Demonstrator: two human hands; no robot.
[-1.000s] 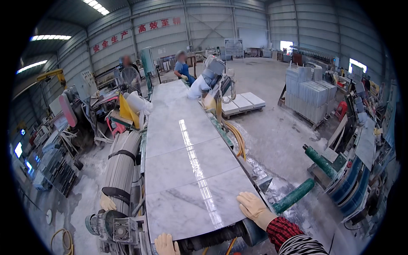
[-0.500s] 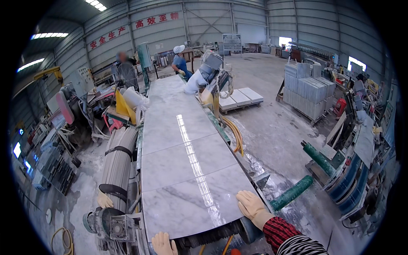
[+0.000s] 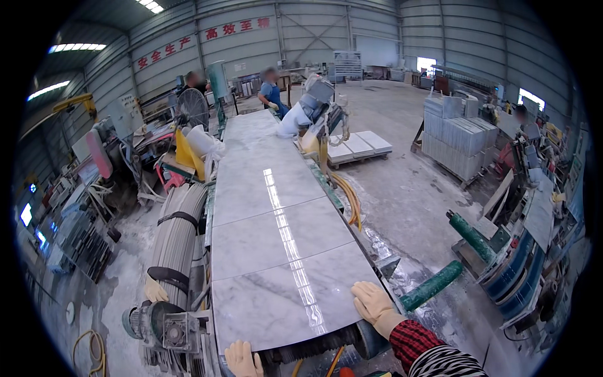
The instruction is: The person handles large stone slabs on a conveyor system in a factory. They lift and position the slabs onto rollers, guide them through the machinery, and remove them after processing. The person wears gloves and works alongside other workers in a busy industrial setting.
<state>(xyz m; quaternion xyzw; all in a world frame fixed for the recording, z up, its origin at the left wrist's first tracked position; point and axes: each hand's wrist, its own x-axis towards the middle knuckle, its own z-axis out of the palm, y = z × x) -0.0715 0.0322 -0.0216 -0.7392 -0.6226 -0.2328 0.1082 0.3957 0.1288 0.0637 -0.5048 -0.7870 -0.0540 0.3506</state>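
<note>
Three polished white-grey marble slabs lie end to end along a long conveyor bed, and the nearest marble slab (image 3: 264, 308) is right in front of me. My right hand (image 3: 377, 309), in a cream rubber glove, rests on that slab's right edge near its front corner, fingers stretched out on the stone. At the front left corner is my left hand (image 3: 244, 359), gloved the same way, its fingers extended and thumb apart. Neither hand is wrapped round anything that I can see. Dark bristles or fringe (image 3: 314, 347) show under the slab's front edge.
A grinding head machine (image 3: 308, 103) stands over the far right side of the bed. Left are a motor (image 3: 173, 330), a strapped grey roll (image 3: 173, 242) and a loose glove (image 3: 155, 290). A green post (image 3: 433, 284) juts out at right. Stacked slabs (image 3: 458, 135) stand farther off. Co-workers are beyond.
The view has shifted slightly. Both hands stay at the slab's edges. The far co-workers have changed posture, and another person's head now shows beyond the stacked slabs at right.
</note>
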